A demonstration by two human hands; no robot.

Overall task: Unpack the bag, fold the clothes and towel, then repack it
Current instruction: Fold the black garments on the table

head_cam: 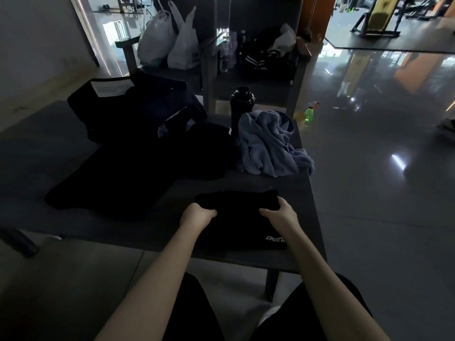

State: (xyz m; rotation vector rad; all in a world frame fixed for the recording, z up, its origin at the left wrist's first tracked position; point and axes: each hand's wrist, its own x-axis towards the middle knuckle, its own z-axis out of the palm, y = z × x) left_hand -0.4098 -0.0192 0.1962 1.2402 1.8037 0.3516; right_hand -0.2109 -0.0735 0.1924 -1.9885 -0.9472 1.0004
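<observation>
A black garment (237,225) with white lettering lies partly folded at the near right of the dark table (302,190). My left hand (197,214) grips its left edge with curled fingers. My right hand (280,211) grips its right edge. A crumpled blue-grey towel (268,143) lies behind it near the right edge. More black clothing (128,173) is spread across the table's middle. The dark bag (138,112) stands at the back left, open, with a white label on top.
A black bottle (241,107) stands upright just left of the towel. Beyond the table are chairs with white plastic bags (167,40) and dark clothes. A green spray bottle (309,114) stands on the glossy floor to the right.
</observation>
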